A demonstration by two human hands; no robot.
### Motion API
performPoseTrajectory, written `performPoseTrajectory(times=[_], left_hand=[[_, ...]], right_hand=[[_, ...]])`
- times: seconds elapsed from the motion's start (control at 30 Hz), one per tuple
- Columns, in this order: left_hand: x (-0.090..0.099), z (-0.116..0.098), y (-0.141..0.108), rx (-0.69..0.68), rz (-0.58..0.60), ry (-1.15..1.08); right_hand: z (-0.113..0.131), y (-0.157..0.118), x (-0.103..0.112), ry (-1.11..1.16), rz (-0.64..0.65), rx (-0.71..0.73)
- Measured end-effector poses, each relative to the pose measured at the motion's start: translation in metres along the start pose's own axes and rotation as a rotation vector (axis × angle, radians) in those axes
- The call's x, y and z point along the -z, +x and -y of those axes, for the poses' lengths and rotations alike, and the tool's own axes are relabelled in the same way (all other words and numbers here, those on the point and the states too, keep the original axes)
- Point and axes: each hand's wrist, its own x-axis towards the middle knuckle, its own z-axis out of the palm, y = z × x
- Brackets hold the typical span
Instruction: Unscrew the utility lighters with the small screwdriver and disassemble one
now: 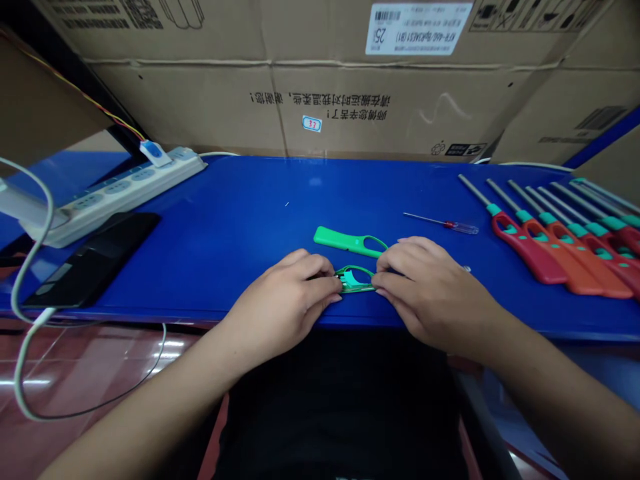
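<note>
We have a small green plastic lighter frame [356,281] pinched between both hands, near the front edge of the blue table [250,200] and about midway along it; we cannot tell whether it rests on the surface or sits just above it. Its long axis runs left to right, roughly parallel to that edge. Our left hand [283,300] comes in from the left, and its fingers [323,285] are clamped on the frame's left end. Our right hand [430,287] comes in from the right, and its fingers [387,283] are closed on the right end, so neither hand is clearly nearer. Just beyond them, toward the back edge, a longer green plastic lighter handle [345,241] lies flat at a slight angle, almost touching our right fingers with its looped end. Farther right, a small red-handled screwdriver [450,225] lies apart from the hands, and a row of red and orange utility lighters [550,253] fills the right end of the table. Toward the left end lie a black phone [93,260] and a white power strip [115,193].
</note>
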Motion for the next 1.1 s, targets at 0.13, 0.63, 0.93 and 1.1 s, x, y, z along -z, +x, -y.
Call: performPoseTrajectory(times=[0.13, 0.63, 0.93, 1.1], left_hand=[[0.001, 0.001, 0.000, -0.011, 0.013, 0.006], [0.016, 0.009, -0.030, 0.111, -0.178, -0.012], [0.010, 0.018, -0.028, 0.071, -0.184, -0.075], [0.014, 0.017, -0.032, 0.018, -0.188, -0.010]], right_hand=[[0.001, 0.000, 0.001, 0.009, 0.015, -0.018], [0.007, 0.007, 0.005, 0.167, -0.034, -0.093], [0.022, 0.021, -0.014, 0.196, -0.039, -0.117], [0.023, 0.022, -0.016, 0.169, -0.020, -0.124]])
